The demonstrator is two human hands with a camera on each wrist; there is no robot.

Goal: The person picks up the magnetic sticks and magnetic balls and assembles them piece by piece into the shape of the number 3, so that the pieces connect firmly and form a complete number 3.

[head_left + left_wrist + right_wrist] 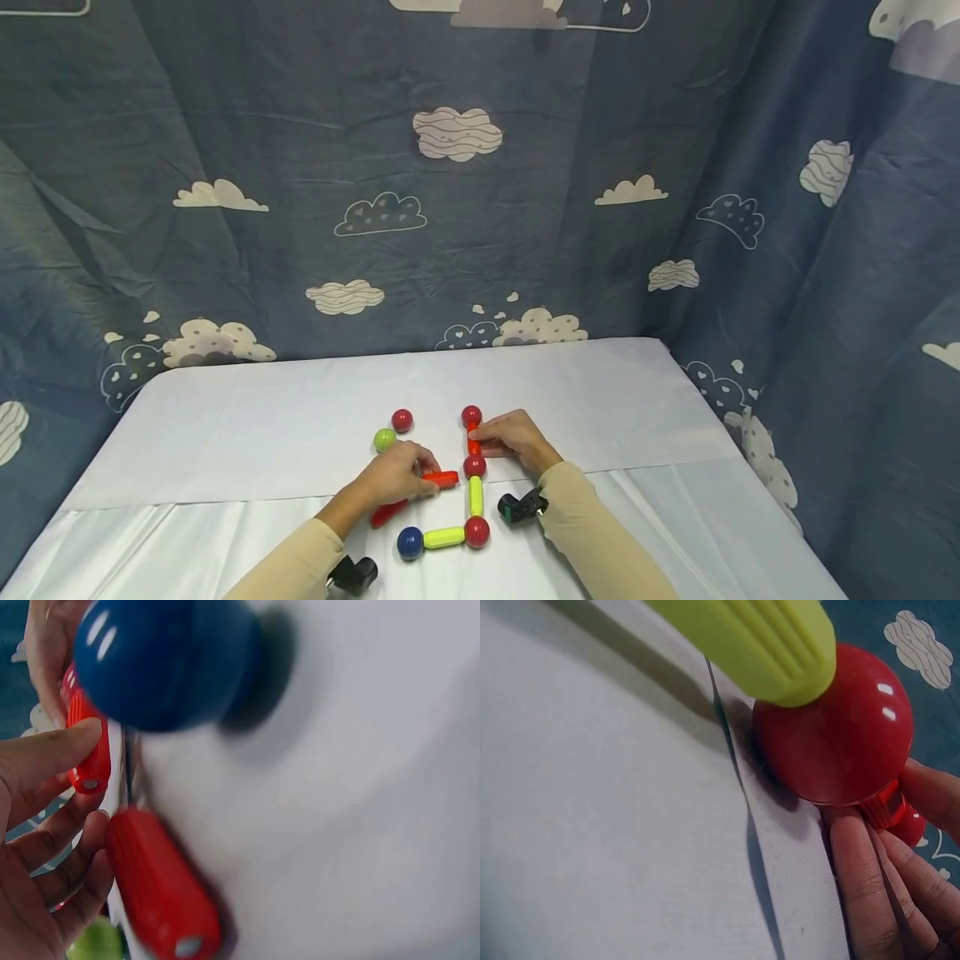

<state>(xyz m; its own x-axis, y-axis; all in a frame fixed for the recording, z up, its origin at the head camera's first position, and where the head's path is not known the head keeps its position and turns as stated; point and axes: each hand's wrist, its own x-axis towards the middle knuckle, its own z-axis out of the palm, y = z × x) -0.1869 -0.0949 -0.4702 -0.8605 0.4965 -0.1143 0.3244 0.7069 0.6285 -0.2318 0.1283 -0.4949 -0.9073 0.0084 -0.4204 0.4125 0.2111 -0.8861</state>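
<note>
My left hand (397, 473) pinches a red rod (442, 479) between thumb and fingers; its end shows a small metal disc in the left wrist view. With its fingertips, my right hand (517, 439) grips another red rod (472, 442) that joins a far red ball (471, 415) to a nearer red ball (475, 466). From there a yellow-green rod (476, 497) runs to a corner red ball (477, 532). A second yellow-green rod (444, 537) links that corner to a blue ball (410, 543). Under the left hand lies a loose red rod (165, 892).
A green ball (385, 440) and a separate red ball (402, 420) sit beyond my left hand. The white cloth (247, 450) on the table has a seam across it. A dark blue cloud-print curtain (525, 250) hangs behind and at the right.
</note>
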